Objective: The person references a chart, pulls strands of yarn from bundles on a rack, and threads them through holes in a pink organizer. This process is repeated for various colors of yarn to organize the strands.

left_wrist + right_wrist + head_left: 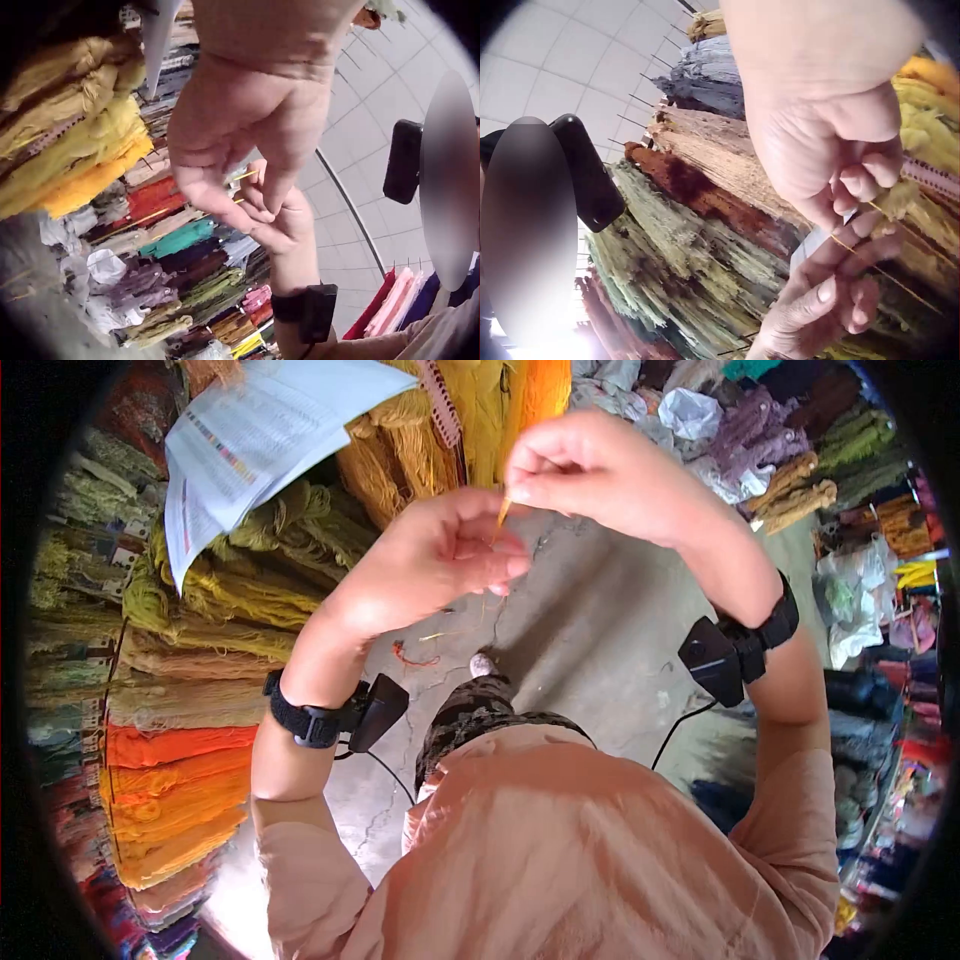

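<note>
A thin golden-yellow strand of yarn (502, 513) runs between the two hands in front of the chest. My right hand (610, 480) pinches it between thumb and fingertips, slightly higher and farther out. Below and to the left, my left hand (430, 560) has its fingers curled round the strand, thumb close to the fingertips in the left wrist view. In the right wrist view the yarn (900, 283) crosses in front of the left fingers and trails off to the lower right. Fine loose ends hang beneath the left hand.
Printed sheets (250, 455) lie over hanging yarn at upper left. Racks of yarn skeins (180, 750) line the left side, with yellow skeins (480, 420) ahead. More skeins and plastic bags (690, 415) lie along the right. An orange-red thread scrap (412, 658) lies on the concrete floor (600, 620).
</note>
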Available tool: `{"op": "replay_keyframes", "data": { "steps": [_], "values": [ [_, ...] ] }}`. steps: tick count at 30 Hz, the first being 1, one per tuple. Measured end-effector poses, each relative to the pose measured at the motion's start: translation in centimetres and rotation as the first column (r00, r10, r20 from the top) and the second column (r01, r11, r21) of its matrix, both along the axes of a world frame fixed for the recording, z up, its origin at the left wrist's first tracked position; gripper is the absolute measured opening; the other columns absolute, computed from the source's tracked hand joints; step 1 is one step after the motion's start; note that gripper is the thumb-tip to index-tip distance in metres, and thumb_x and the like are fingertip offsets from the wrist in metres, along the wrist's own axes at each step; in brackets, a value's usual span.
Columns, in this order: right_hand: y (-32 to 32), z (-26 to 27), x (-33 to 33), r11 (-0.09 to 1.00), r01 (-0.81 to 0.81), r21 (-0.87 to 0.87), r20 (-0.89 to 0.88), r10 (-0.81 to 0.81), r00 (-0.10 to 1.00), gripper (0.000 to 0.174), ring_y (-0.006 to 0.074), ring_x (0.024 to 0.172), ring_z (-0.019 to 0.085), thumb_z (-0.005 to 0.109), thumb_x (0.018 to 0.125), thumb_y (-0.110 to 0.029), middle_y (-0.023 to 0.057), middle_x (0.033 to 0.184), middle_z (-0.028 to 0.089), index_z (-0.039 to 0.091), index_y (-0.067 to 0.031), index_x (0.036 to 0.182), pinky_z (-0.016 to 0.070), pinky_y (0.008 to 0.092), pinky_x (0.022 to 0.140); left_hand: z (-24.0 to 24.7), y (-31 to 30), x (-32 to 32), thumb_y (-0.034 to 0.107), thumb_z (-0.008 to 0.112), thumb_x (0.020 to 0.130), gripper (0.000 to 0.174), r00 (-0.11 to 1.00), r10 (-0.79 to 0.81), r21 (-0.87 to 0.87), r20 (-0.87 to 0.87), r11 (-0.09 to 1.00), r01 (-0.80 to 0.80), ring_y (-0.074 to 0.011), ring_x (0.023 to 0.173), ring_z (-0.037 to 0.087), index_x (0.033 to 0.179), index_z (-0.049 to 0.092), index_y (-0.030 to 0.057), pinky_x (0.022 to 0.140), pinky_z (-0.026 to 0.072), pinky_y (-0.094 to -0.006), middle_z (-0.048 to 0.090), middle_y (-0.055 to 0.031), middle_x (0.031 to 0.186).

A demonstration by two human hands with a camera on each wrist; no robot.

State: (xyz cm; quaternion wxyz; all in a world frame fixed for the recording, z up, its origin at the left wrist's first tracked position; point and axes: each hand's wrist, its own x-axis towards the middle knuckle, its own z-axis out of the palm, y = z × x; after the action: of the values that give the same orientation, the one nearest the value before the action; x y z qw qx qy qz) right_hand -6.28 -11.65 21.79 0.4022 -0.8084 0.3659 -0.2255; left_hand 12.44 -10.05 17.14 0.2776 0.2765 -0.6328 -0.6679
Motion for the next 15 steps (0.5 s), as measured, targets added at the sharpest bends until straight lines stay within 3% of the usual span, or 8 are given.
{"op": "replay_keyframes", "data": {
  "steps": [3, 5, 10, 11, 12, 15],
  "values": [
    [-2.6, -0.7, -3.6, 0.997, 0.08, -0.005, -0.046, -0.08, 0.996, 0.01, 0.0025, 0.055, 0.039, 0.054, 0.078, -0.011, -0.0054, 0.06, 0.046, 0.053, -0.0021, 0.074, 0.0307, 0.018, 0.049, 1.2, -3.3, -0.4, 0.008, 0.057, 0.078, 0.018, 0.983, 0.12, -0.035, 0.139, 0.993, -0.116, -0.0069, 0.062, 0.053, 0.092, 0.057, -0.0027, 0.057, 0.0446, -0.0204, 0.059, -0.0044, 0.075],
    [-3.6, -1.9, -6.0, 0.985, 0.116, 0.124, -0.013, -0.115, 0.993, 0.01, 0.0025, 0.055, 0.039, 0.054, 0.078, -0.011, -0.0052, 0.06, 0.046, 0.053, -0.0019, 0.074, 0.0308, 0.018, 0.048, 1.9, -4.4, -0.5, 0.012, 0.058, 0.078, 0.015, 0.966, 0.194, -0.071, 0.171, 0.98, -0.184, -0.005, 0.056, 0.05, 0.083, 0.06, -0.0019, 0.053, 0.0428, -0.0186, 0.058, -0.003, 0.068],
    [-7.2, -5.1, -9.3, 0.973, 0.062, 0.224, 0.015, -0.067, 0.998, 0.01, 0.0027, 0.054, 0.04, 0.055, 0.078, -0.012, -0.0049, 0.061, 0.047, 0.054, -0.0029, 0.074, 0.0311, 0.0177, 0.048, 3.1, -6.5, -2.4, 0.008, 0.058, 0.078, 0.009, 0.939, 0.286, -0.169, 0.189, 0.952, -0.256, -0.0045, 0.05, 0.047, 0.077, 0.059, 0.0, 0.046, 0.0381, -0.0167, 0.055, -0.0016, 0.063],
    [-8.0, -5.2, -9.6, 0.957, 0.053, 0.285, 0.018, -0.06, 0.998, 0.01, 0.0042, 0.057, 0.044, 0.055, 0.078, -0.01, -0.0026, 0.062, 0.051, 0.055, -0.0003, 0.075, 0.0365, 0.0199, 0.052, 3.4, -6.9, -3.0, 0.008, 0.058, 0.077, 0.008, 0.93, 0.326, -0.189, 0.171, 0.937, -0.294, -0.0047, 0.05, 0.046, 0.077, 0.059, -0.0003, 0.046, 0.0377, -0.0169, 0.055, -0.0015, 0.063],
    [-8.8, -5.6, -9.8, 0.952, 0.039, 0.303, 0.028, -0.05, 0.998, 0.01, 0.0043, 0.057, 0.044, 0.055, 0.078, -0.01, -0.0025, 0.062, 0.051, 0.056, -0.0003, 0.076, 0.0366, 0.0199, 0.053, 3.8, -7.2, -3.6, 0.007, 0.058, 0.077, 0.008, 0.918, 0.366, -0.211, 0.152, 0.919, -0.332, -0.0049, 0.05, 0.045, 0.077, 0.059, -0.0005, 0.046, 0.0373, -0.017, 0.054, -0.0013, 0.063],
    [-11.2, -7.5, -10.5, 0.935, -0.02, 0.354, 0.054, 0.001, 0.999, 0.011, 0.0054, 0.058, 0.046, 0.056, 0.077, -0.011, -0.0013, 0.064, 0.054, 0.057, 0.0005, 0.077, 0.0377, 0.0214, 0.053, 4.5, -8.0, -5.1, 0.005, 0.059, 0.075, 0.006, 0.883, 0.436, -0.381, 0.174, 0.856, -0.348, -0.0046, 0.052, 0.044, 0.077, 0.059, -0.001, 0.047, 0.0366, -0.0179, 0.053, 0.0002, 0.063]
  ]
}}
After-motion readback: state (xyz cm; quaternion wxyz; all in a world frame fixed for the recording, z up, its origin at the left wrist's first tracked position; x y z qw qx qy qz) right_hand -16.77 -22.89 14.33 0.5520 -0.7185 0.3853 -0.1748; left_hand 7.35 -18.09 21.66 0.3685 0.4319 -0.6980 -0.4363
